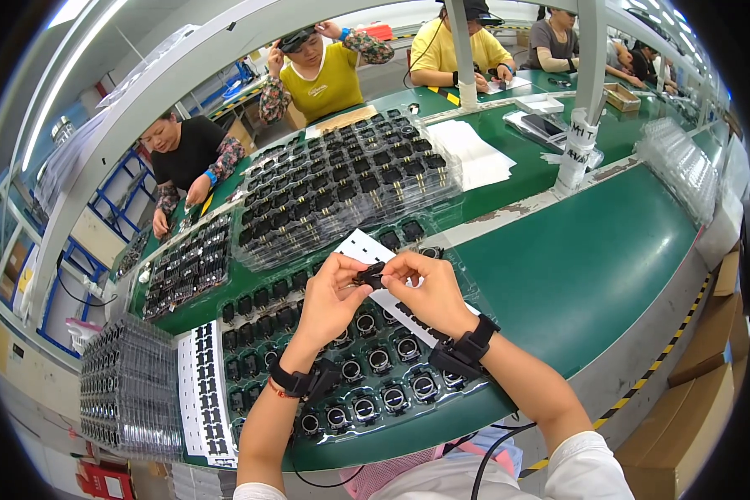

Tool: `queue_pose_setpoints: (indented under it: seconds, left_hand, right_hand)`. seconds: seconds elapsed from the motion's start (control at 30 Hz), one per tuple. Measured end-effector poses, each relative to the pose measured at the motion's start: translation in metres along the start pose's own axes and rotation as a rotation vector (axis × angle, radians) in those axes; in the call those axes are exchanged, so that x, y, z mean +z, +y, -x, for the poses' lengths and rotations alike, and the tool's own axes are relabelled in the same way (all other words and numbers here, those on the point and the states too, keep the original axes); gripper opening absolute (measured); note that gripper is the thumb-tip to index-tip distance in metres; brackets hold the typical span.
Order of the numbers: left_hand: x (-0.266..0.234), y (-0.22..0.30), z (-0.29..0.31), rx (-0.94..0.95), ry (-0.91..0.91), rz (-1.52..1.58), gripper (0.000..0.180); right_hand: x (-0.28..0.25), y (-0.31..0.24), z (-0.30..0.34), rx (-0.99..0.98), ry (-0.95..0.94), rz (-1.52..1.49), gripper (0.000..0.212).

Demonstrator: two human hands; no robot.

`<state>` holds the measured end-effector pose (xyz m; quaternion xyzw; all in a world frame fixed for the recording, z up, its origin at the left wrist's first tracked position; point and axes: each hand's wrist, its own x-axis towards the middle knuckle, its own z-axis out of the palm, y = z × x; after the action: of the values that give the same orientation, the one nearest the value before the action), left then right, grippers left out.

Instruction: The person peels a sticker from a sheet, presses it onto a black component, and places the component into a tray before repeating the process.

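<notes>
Pinching a small black part between both sets of fingers, the person's left hand and right hand meet above a clear tray. The fingers of each hand are drawn narrow around the part, which is held up off the tray; its finer detail is hidden by the grip. Beneath the hands, a white strip carrying black pieces lies slantwise across the tray.

The work looks partway through. Pockets toward the near right hold parts with silver rings showing, while those on the left hold plain black parts. Which of the two is the finished kind, or whether some are simply turned over, I cannot tell. To the left lies a white sheet with a column of black pieces, beside a tall stack of trays.

The counter is green and curves away to the right. Beyond the tray sits a broad pile of filled trays, with white papers next to it. Co-workers sit along the far side, behind a pale metal frame. Cardboard boxes stand at the right, near striped floor tape.
</notes>
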<state>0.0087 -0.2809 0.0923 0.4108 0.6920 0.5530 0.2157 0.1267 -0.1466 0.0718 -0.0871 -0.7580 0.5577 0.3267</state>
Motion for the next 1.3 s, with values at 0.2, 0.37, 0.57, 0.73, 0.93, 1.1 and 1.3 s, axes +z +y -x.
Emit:
queue_pose_setpoints:
  seconds: [0.2,0.37,0.57,0.73,0.93,1.1,1.3]
  left_hand:
    - [0.001,0.003,0.002,-0.001,0.021,-0.072,0.031]
    - [0.003,0.007,0.005,-0.003,0.022,-0.107,0.030]
    - [0.009,0.011,0.010,0.035,0.028,-0.154,0.029]
    - [0.016,0.016,0.014,0.096,0.063,-0.256,0.027]
    - [0.017,0.013,0.014,0.154,0.084,-0.282,0.024]
    - [0.010,-0.005,0.003,0.060,0.133,0.025,0.022]
    - [0.002,-0.005,-0.004,-0.048,0.102,0.253,0.023]
  right_hand:
    - [0.003,0.004,0.000,0.000,0.021,0.014,0.010]
    - [0.002,-0.003,0.001,0.025,0.002,0.061,0.011]
    - [0.008,0.008,0.002,-0.124,0.060,0.142,0.009]
    - [0.009,0.014,0.001,-0.291,0.107,0.258,0.011]
    - [0.006,0.000,0.006,-0.119,0.143,0.400,0.018]
    - [-0.002,0.000,0.002,0.001,0.060,0.409,0.026]
    - [-0.003,0.032,0.006,-0.148,-0.072,0.673,0.033]
